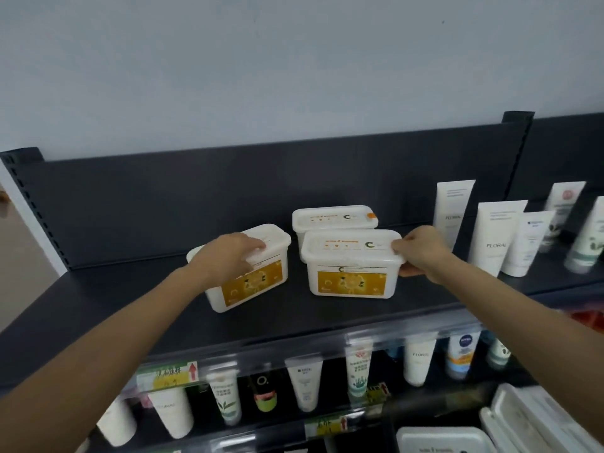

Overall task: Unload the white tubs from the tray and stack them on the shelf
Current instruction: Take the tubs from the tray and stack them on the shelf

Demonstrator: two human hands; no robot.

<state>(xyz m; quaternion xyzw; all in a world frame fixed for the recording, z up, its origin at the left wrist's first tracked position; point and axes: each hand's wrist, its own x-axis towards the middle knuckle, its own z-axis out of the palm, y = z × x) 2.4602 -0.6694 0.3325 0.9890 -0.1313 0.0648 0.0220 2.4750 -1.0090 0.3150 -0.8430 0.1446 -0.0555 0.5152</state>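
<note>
1. 3 white tubs with orange labels are on the dark top shelf (130, 305), in front of its dark back panel (196, 197).
2. The left hand (228, 253) grips the left tub (251, 282) from above, with its fingers curled over the lid and its thumb down the near side.
3. The left tub sits skewed, with its label face turned toward the right. It is apart from the other 2 tubs.
4. The right hand (421, 250) pinches the right end of the front tub (351, 273), with fingers on the lid rim and thumb underneath.
5. The front tub stands square to the shelf edge, directly in front of the rear tub (333, 217). I cannot tell whether those 2 touch.
6. The 2 hands are well apart, each clamped on its own tub.
7. White cosmetic tubes (490, 237) stand on their caps at the right of the same shelf, just beside the right hand.
8. On the shelf below, another row of tubes (304, 384) stands behind a clear rail, which carries a yellow price tag (166, 374).
9. More white tubs (441, 439) lie at the lower right. What carries them is unclear.
</note>
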